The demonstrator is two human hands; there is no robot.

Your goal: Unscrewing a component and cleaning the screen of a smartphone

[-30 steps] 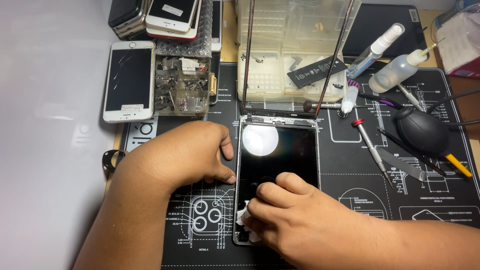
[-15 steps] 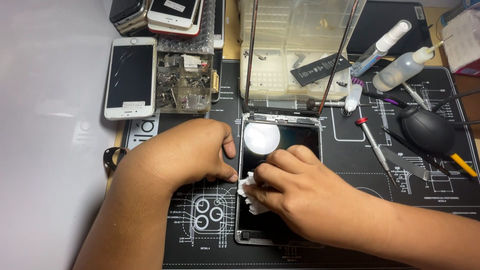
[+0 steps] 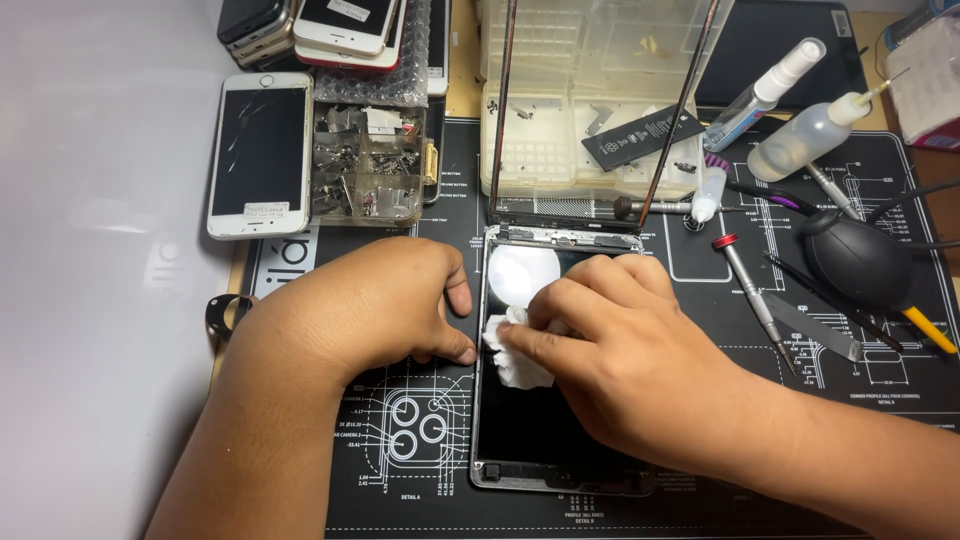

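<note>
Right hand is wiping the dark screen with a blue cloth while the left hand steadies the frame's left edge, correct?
Not quite: the cloth is white, not blue. The head view shows the right hand pressing that crumpled white wad onto the dark screen, while the left hand rests on the black mat, its fingers against the frame's left edge.

Bright overhead light, sharp focus throughout; round glare spot on phone screen (image 3: 525, 275), white sheen on table (image 3: 100, 300), soft shadows.
</note>
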